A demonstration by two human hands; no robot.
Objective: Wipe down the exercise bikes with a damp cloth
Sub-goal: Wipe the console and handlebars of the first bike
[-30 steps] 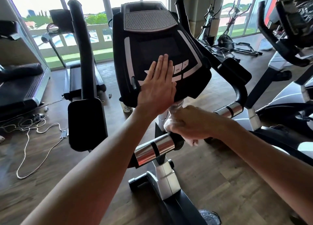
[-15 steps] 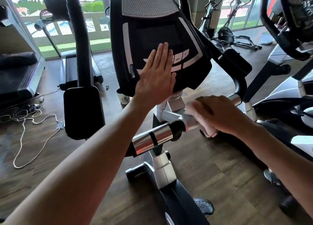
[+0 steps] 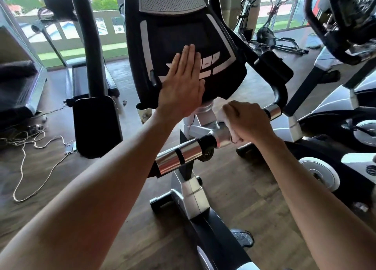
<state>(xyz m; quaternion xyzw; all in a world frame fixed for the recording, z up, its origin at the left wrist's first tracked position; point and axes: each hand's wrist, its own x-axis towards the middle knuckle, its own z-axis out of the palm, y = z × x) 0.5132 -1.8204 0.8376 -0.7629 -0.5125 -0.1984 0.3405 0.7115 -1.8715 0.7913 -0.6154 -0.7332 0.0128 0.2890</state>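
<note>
An exercise bike stands right in front of me, its black console (image 3: 183,31) tilted toward me. My left hand (image 3: 183,82) lies flat on the console's lower face, fingers together, holding nothing. Below the console runs the silver handlebar (image 3: 179,157) with chrome grip sensors. My right hand (image 3: 247,123) is closed over a white cloth (image 3: 222,116) and presses it on the right half of that bar, just beside the silver stem. Most of the cloth is hidden under the fingers.
A second bike (image 3: 345,111) stands close on the right. A black padded upright (image 3: 93,125) is at left, with a treadmill (image 3: 18,90) beyond it. White cables (image 3: 30,153) lie loose on the wooden floor. More machines stand by the windows.
My right hand with the cloth slid rightward along the handlebar from the centre stem, then back a little toward the stem. My left hand stayed flat on the console.
</note>
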